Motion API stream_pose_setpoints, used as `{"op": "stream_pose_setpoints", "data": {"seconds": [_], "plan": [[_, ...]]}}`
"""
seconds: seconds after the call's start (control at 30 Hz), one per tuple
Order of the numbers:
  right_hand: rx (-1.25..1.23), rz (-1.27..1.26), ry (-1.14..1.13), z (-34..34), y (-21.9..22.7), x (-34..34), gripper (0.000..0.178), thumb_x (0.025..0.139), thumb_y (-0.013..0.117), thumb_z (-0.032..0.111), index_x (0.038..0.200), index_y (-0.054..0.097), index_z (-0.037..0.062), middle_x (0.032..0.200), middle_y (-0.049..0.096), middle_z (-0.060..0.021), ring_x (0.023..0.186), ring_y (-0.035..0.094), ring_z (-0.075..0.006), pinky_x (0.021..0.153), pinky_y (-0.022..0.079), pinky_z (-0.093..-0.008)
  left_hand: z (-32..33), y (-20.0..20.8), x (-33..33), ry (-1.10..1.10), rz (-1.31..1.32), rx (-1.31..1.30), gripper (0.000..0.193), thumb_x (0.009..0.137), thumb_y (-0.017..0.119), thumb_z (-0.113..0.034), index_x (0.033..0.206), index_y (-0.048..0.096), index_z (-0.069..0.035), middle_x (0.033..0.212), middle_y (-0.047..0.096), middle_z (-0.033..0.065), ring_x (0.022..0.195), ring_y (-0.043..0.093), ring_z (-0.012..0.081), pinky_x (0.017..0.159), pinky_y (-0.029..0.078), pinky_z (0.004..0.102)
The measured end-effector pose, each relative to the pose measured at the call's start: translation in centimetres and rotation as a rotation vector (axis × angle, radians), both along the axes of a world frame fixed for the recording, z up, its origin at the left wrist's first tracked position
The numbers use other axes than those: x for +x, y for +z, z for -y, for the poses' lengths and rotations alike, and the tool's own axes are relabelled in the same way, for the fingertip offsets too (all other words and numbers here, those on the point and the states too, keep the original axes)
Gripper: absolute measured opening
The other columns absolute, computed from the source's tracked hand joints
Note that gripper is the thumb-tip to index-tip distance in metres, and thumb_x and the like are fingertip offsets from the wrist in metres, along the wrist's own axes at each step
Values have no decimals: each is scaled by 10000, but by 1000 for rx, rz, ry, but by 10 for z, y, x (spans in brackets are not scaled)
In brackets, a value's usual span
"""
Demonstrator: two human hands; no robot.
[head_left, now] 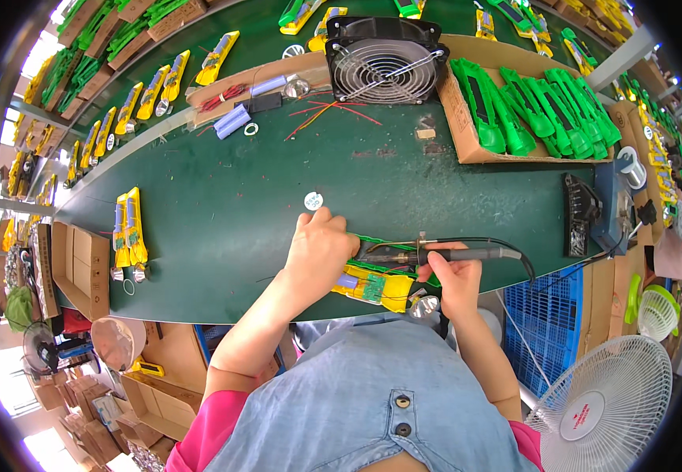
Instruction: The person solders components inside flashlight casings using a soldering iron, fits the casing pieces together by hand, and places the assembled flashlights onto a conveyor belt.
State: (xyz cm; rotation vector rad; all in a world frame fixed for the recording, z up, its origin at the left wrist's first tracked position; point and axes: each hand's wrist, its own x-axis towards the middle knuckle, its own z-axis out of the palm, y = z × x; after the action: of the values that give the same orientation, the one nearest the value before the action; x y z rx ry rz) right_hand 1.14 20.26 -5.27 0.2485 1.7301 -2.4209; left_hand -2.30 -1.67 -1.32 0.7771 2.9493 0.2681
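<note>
My left hand (321, 250) is closed at the left end of a green plastic housing half (366, 266), its fingertips partly hidden. In my right hand (452, 282) is a soldering iron (455, 255), held like a pen. Its tip points left over the green housing. Against the near side of that housing lies a yellow housing half (395, 293) with a small green circuit board (374, 288), a purple battery cell and thin wires. A silvery reflector (426, 307) sits at its right end, by the table edge. Beyond my left hand lies a round white sticker (313, 201).
A black fan (388, 61) stands at the back, beside a carton of green housings (525, 110). Filled yellow housings (130, 228) lie at left. A soldering station (612, 203) with solder reel (632, 167) stands right. A white floor fan (604, 401) is near my right side.
</note>
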Motion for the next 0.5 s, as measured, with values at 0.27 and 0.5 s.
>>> {"op": "stream_pose_setpoints", "data": {"seconds": [0.27, 0.5], "plan": [[74, 28, 38, 5, -1, -1, 128, 832, 581, 17, 944, 560, -42, 829, 626, -95, 652, 618, -124, 536, 496, -220, -5, 0, 1, 21, 10, -78, 52, 674, 622, -143, 651, 669, -143, 689, 519, 41, 774, 495, 215, 668, 369, 334], [98, -14, 73, 7, -5, 0, 163, 829, 595, 13, 972, 550, -50, 878, 634, -107, 699, 642, -136, 545, 504, -200, -6, -1, 0, 15, -3, -120, 70, 672, 612, -150, 645, 675, -137, 685, 523, 36, 774, 498, 205, 663, 370, 330]]}}
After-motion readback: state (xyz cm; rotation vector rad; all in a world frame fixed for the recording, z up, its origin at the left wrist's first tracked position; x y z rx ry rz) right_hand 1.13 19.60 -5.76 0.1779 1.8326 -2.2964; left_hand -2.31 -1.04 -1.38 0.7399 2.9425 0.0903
